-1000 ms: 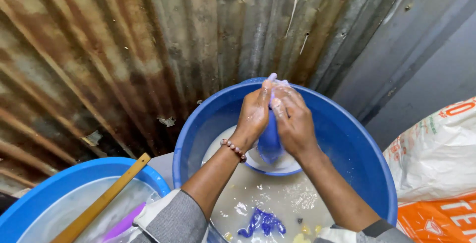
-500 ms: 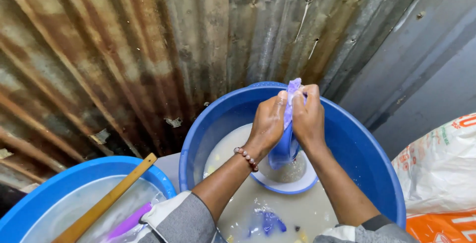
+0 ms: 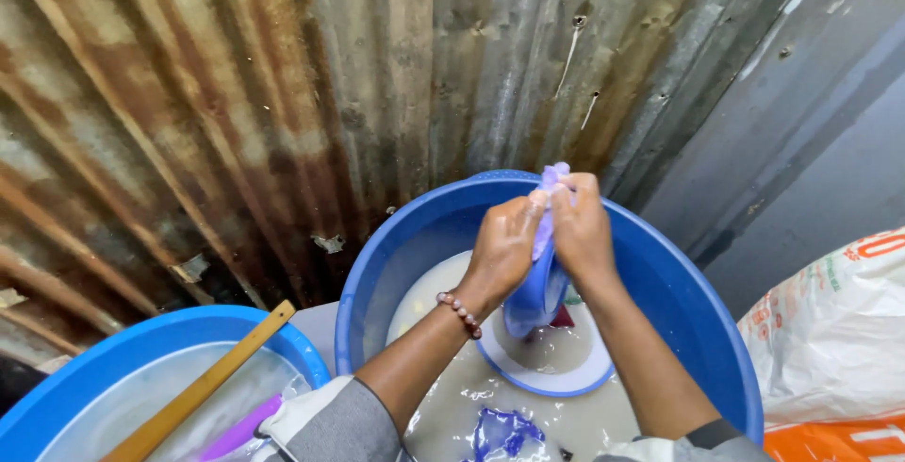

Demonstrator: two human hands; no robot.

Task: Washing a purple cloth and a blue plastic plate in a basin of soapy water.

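Fingers [image 3: 539, 206] of both hands closed tight round a wet purple cloth [image 3: 547, 236], held upright over the far side of the big blue basin [image 3: 698, 330]. Left hand [image 3: 504, 250] grips the lower half, right hand [image 3: 580, 231] pinches the top; a tuft pokes out above the knuckles. Cloth looks soft, limp, soaked, likely slippery with soap; light, nothing fragile. Best gripped bunched in the fist, hands close together. Its tail hangs down to a white-rimmed bowl [image 3: 566, 382] sitting in cloudy water [image 3: 443, 302]. More blue cloth [image 3: 504, 434] floats near. Left: second blue basin [image 3: 75, 358] with a wooden stick [image 3: 203, 387]. Far: rusty corrugated wall [image 3: 283, 94]. Right: white sack [image 3: 834, 330]
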